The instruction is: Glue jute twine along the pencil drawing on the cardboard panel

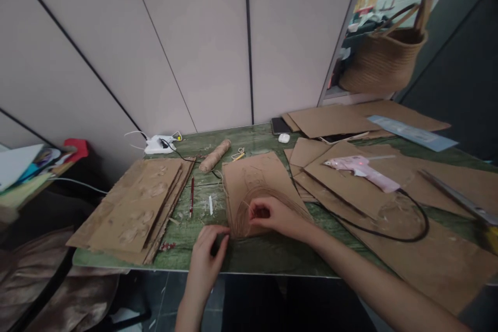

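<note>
A cardboard sheet (268,168) lies in front of me, with a pencil-like drawing near its top and curved strands of thin twine (280,197) across its lower half. My right hand (274,215) is over this sheet, thumb and fingertips pinched together on a fine strand of twine. At the sheet's lower left corner is my left hand (208,249), fingers curled with thumb and forefinger close together; what they grip is too small to make out. Behind the sheet lies a roll of twine (215,155). A dark red pencil (192,197) and a white strip (211,205) are left of it.
Stacked cardboard (128,202) covers the left side; more cardboard pieces (439,249) spread right. A pink glue gun (365,168) rests there, its black cord looping forward. Further out are a blue ruler-like strip (412,132), white case (284,138), phone (280,125) and power strip (159,143).
</note>
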### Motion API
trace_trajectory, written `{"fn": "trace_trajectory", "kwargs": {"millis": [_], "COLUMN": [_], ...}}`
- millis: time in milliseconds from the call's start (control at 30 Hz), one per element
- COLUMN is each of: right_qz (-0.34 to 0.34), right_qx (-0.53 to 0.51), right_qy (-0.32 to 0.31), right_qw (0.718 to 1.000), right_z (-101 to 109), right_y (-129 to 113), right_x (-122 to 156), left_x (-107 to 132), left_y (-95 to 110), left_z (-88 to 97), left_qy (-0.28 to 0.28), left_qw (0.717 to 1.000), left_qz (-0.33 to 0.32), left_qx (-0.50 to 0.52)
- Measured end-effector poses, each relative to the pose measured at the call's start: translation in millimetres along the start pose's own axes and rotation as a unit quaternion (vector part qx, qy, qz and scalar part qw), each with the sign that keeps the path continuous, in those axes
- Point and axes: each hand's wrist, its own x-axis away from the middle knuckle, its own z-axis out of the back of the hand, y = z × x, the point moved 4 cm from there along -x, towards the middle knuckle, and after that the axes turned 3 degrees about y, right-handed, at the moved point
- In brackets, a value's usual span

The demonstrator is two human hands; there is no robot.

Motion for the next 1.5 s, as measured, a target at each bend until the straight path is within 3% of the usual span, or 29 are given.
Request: {"fn": "trace_trajectory", "kwargs": {"millis": [100,367,733,1500], "right_qz": [0.004,0.007,0.033,0.02], "right_qx": [0.025,0.103,0.225,0.226], "right_qy": [0.0,0.022,0.051,0.026], "right_qw": [1.0,0.994,0.972,0.974], "right_z": [-4,-5,-10,-20], "right_y": [1,0,2,-5], "right_x": [-2,-8,-9,-11], "left_x": [3,-1,1,4], "left_y": [7,10,10,12], "left_z": [-1.0,-15.3,-18.0,-22.1], "left_qy": [-0.027,-0.103,-0.102,-0.094], "left_qw": [0.998,0.982,0.977,0.966], "left_qz": [-0.064,-0.146,-0.154,-0.174], "left_qx": [-0.011,-0.056,-0.102,-0.165]}}
